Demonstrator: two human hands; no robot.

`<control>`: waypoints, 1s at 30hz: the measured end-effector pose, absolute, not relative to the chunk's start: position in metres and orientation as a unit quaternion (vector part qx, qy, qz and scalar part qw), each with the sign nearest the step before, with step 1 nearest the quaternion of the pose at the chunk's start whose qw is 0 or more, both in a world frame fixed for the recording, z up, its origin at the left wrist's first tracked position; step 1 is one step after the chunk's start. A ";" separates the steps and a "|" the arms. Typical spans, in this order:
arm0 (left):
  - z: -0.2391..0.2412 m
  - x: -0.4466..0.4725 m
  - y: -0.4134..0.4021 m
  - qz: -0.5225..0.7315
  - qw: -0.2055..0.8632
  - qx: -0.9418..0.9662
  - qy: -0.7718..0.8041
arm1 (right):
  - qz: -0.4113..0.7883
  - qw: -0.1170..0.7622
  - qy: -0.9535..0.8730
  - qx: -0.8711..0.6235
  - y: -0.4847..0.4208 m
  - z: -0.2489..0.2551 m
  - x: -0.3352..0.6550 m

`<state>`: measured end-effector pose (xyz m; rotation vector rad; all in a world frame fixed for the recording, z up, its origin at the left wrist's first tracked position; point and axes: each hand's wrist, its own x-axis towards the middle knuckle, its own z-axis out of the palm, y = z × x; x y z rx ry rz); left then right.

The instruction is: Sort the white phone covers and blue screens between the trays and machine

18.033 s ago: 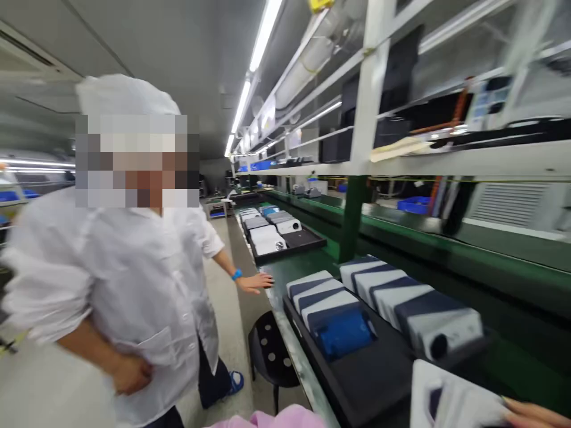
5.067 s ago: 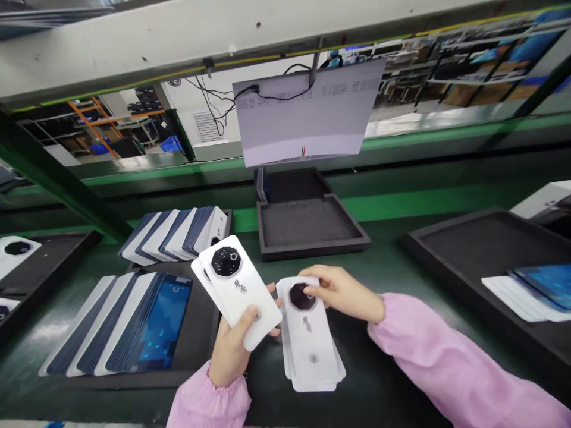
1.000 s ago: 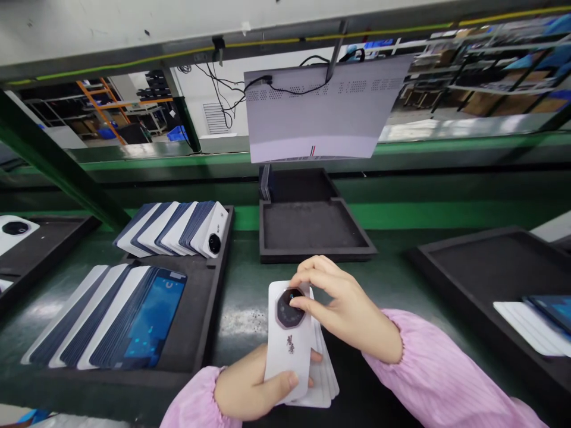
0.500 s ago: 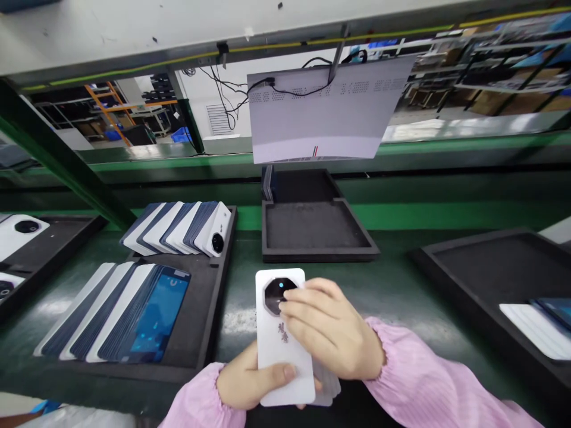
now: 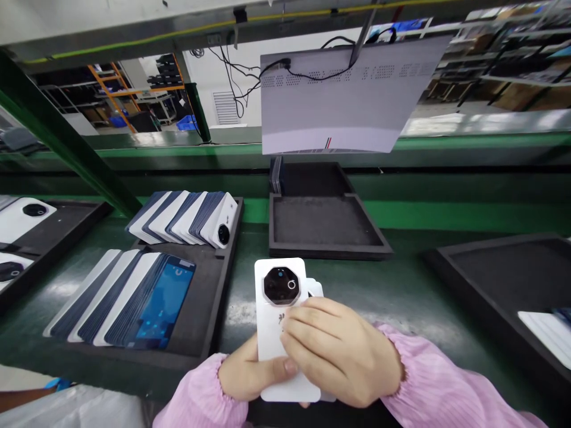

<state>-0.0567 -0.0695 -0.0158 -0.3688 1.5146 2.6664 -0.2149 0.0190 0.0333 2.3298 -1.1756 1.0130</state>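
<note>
Writing on white phone (image 5: 267,315), half under right hand (image 5: 341,356), unreadable.

You get bright, even light from overhead. The white phone back (image 5: 267,321) nearly blows out, and the green conveyor belt (image 5: 243,309) shows a pale sheen. Shadows stay faint. The wide lens bends your edges; the far shelves (image 5: 504,71) and the corners go soft.
</note>
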 end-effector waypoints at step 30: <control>-0.014 -0.059 -0.069 0.880 0.057 -0.074 0.466 | 0.409 0.154 -0.486 0.757 0.015 0.027 -0.224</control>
